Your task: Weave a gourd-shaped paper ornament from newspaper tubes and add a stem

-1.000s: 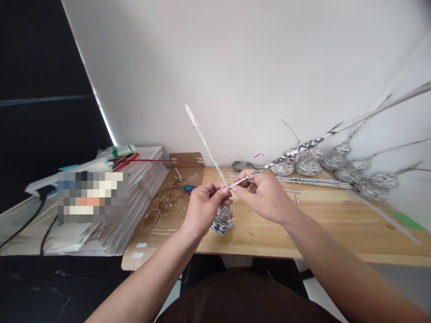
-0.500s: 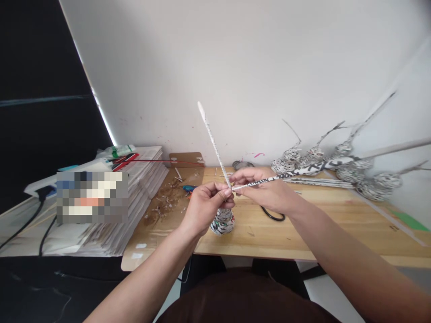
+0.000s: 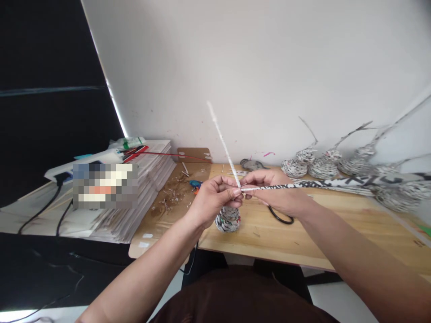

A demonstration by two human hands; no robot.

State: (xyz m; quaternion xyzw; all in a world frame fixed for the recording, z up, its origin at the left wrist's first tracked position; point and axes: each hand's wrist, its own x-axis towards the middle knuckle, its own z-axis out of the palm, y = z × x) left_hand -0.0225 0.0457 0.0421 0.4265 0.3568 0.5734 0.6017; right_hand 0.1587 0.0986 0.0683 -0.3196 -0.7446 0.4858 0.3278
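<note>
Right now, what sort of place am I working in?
Likely a craft workspace: rolled paper in your left hand, woven paper shapes by the wall, and a stack of paper.

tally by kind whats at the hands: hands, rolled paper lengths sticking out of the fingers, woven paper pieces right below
Hands: 2 (left hand, right hand)
Rolled paper lengths: 2 (white length, black-and-white length)
Woven paper piece: 1
Total: 5

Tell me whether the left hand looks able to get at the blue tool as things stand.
Probably yes: the blue tool lies close beside the left hand, with nothing visible between them, but its fingers would likely have to release the paper tubes first.
</note>
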